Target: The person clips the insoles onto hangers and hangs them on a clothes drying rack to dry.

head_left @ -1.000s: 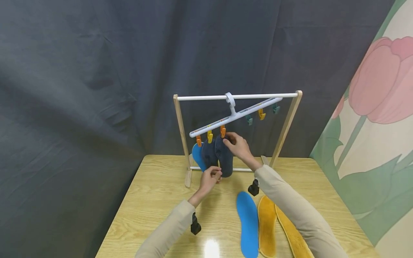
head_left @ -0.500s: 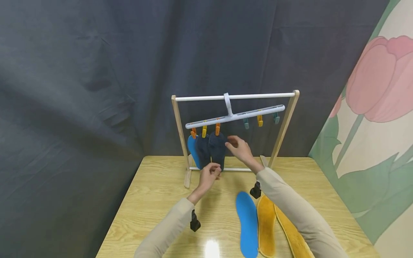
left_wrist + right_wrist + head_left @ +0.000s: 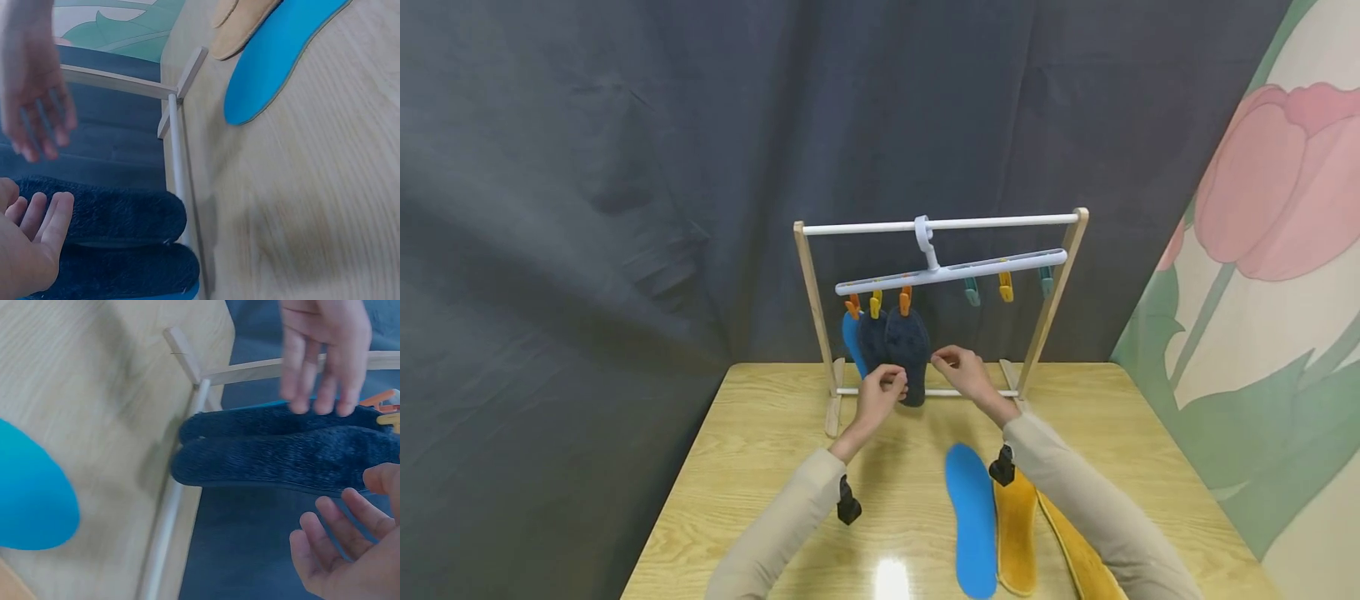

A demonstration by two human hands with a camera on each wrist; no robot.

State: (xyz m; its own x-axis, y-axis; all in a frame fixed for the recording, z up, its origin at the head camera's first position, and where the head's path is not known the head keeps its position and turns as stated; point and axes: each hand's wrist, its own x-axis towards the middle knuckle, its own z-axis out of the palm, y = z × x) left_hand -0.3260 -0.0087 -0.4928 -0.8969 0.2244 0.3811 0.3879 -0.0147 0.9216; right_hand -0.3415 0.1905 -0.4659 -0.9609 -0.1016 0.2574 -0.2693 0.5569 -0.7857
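Note:
Two dark navy fuzzy insoles hang from the left half of a white clip hanger [image 3: 1000, 267]. An orange clip [image 3: 906, 302] bites the right insole [image 3: 907, 337], and a yellow clip [image 3: 876, 305] the other [image 3: 870, 337]. Left of them a blue insole [image 3: 851, 337] hangs partly hidden under another orange clip [image 3: 853, 307]. My left hand [image 3: 880, 397] is in front of the lower dark insoles, fingers loosely bent, holding nothing. Just right of the right insole is my right hand [image 3: 967, 375], fingers relaxed; in the right wrist view its fingers [image 3: 337, 531] lie close beside the insole, contact unclear.
The hanger hooks over the white top bar [image 3: 1000, 222] of a wooden rack [image 3: 812, 287]. Its right half carries a yellow clip [image 3: 1006, 287] and teal clips [image 3: 972, 292]. On the table [image 3: 760, 467] lie a blue insole [image 3: 972, 521] and two mustard insoles [image 3: 1017, 537], one partly under the right sleeve.
The right hand has come off the right dark insole's top and moved down. The hanger has swung closer to level, its left end rising. The left hand has moved slightly up.

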